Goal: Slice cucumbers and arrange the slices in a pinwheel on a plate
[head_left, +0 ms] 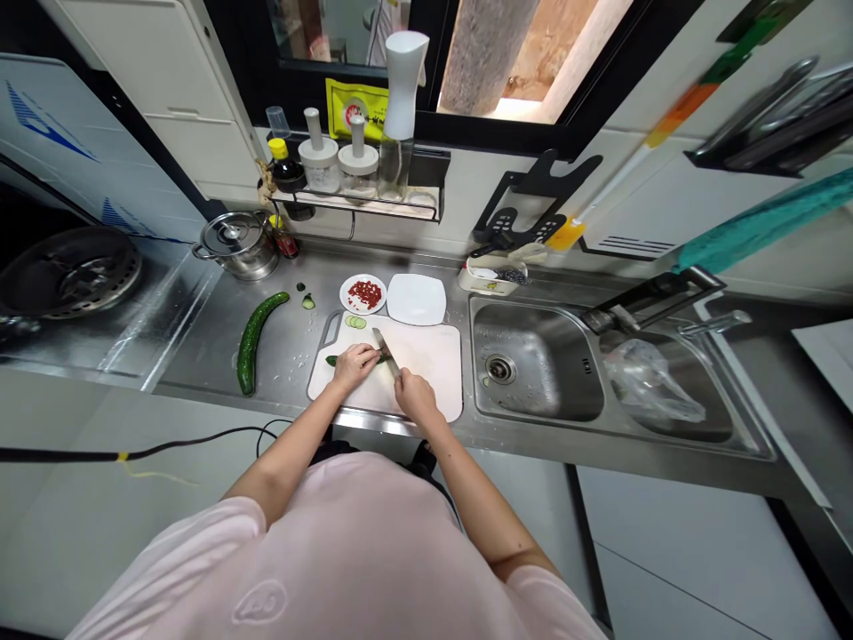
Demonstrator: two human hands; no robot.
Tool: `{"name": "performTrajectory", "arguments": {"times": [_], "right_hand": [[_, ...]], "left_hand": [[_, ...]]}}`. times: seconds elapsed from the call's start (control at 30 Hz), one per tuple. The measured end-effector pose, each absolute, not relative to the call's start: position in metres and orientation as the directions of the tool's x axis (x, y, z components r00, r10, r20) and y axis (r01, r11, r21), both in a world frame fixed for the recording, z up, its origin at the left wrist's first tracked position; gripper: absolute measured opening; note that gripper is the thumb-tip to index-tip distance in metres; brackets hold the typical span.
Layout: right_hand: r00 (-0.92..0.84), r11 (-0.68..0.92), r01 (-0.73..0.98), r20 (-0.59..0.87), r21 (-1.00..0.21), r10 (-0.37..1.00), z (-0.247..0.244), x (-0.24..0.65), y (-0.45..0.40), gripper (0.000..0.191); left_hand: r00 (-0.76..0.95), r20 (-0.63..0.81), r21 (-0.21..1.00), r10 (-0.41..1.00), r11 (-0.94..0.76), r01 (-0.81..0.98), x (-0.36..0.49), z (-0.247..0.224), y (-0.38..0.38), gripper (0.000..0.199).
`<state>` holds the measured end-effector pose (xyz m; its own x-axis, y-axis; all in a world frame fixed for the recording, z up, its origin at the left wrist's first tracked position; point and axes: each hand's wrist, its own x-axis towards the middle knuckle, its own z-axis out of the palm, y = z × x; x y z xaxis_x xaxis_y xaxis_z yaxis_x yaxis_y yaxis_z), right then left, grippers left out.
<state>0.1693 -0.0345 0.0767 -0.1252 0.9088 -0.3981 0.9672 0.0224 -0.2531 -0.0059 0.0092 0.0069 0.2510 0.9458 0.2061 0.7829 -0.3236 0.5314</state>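
Note:
On the white cutting board (433, 382), my left hand (356, 364) presses down on a cut piece of cucumber (331, 360), whose dark green end sticks out to the left. My right hand (414, 394) grips a kitchen knife (383, 344); its blade points away from me and meets the cucumber beside my left fingertips. Several pale cucumber slices (355, 322) lie at the board's top left corner. A whole cucumber (257, 342) rests on the steel counter left of the board. Small cucumber scraps (307, 302) lie near its far end.
Behind the board stand a plate of chopped red pieces (381, 300) and a white square plate (417, 300). A steel pot (240, 244) is at the back left, a wok (70, 267) farther left. To the right is a double sink (539, 356) with a plastic bag (643, 378).

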Motion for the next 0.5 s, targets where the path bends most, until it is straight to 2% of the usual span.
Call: {"name": "performTrajectory", "arguments": {"times": [0.2, 0.5], "right_hand": [[-0.130, 0.017, 0.964, -0.414, -0.265, 0.901, 0.0737, 0.1678, -0.0343, 0.025], [-0.144, 0.022, 0.965, -0.458, -0.261, 0.877, 0.0752, 0.1685, -0.0388, 0.023]], "left_hand": [[0.267, 0.296, 0.470, 0.917, -0.383, 0.795, -0.0061, 0.0023, 0.0104, 0.023], [0.273, 0.307, 0.448, 0.912, -0.391, 0.804, -0.0059, 0.0011, 0.0102, 0.023]]}}
